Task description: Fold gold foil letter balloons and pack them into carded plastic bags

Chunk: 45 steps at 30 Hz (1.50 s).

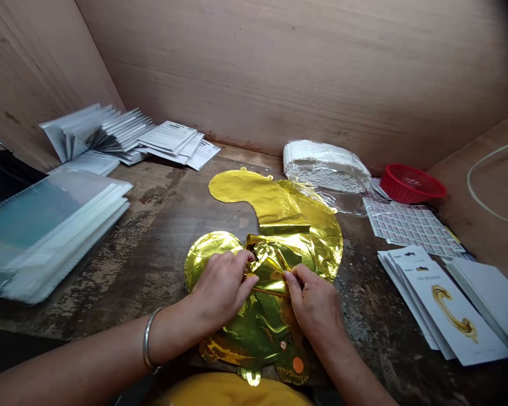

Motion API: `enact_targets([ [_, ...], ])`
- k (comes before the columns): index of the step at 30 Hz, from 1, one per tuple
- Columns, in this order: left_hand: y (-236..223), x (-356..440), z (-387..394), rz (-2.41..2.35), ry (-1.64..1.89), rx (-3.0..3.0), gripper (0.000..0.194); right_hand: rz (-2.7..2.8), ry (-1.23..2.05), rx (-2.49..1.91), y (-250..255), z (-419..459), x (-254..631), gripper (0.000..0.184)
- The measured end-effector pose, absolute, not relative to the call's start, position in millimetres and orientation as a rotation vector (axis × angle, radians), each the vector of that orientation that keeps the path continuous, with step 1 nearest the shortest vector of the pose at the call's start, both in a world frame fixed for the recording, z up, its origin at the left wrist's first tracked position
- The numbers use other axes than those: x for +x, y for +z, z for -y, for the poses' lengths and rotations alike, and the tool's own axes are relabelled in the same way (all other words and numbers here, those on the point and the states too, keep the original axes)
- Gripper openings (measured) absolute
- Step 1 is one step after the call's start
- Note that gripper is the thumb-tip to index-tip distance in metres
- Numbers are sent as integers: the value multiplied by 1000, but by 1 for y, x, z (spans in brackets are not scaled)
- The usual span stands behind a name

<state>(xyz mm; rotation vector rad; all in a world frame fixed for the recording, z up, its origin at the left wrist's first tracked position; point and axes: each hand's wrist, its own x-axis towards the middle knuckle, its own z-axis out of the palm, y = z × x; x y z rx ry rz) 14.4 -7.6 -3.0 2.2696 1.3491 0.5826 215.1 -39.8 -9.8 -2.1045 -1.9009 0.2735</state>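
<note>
A flat gold foil balloon (317, 220) with a curved outline lies on the worn dark table in front of me. My left hand (224, 285) pinches a bunched part of the foil near its middle. Opposite it, my right hand (315, 299) grips the same raised fold between thumb and fingers. Between the two hands the foil is creased and lifted. The balloon's lower part, with an orange round sticker (298, 365) and a small tab (250, 376), reaches the table's near edge.
At the right are white cards (449, 316) picturing a gold C balloon, a sheet of printed labels (412, 228) and a red basket (410, 186). Wrapped white straws or sticks (325, 166) sit behind. Clear plastic sleeves (46, 225) and folded leaflets (122, 135) lie left.
</note>
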Motion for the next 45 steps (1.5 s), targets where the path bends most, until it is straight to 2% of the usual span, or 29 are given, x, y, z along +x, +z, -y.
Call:
enact_targets([
  [5,-1,19,4,-1316,476,2356,12,1970,190,-2142,-10,38,215,30],
  [13,13,23,-2,-1318,276,2714,13,2110,104,-2144,-6,29,214,25],
  [15,15,25,-3,-1166,346,2846,20,2148,98,-2124,-6,27,214,22],
  [18,6,29,-5,-715,355,2908,45,2181,76,-2101,-5,24,217,16],
  [21,-10,31,-7,-688,220,2794,60,2190,23,-2093,1,25,220,22],
  [24,-19,31,-6,-727,163,2743,58,2142,-184,-1925,8,40,220,28],
  [27,-18,30,-6,-719,189,2728,55,2331,-236,-1668,3,66,218,48],
  [30,-15,27,-5,-697,217,2719,54,2540,-151,-1694,-12,90,226,67],
  [35,-16,30,1,-702,240,2717,54,2346,-284,-1927,-11,97,239,65],
  [41,-13,5,-2,-738,166,2783,70,2554,-57,-1756,-16,89,216,60],
  [45,6,-30,-4,-1045,180,2856,63,2503,-42,-1791,-24,90,213,61],
])
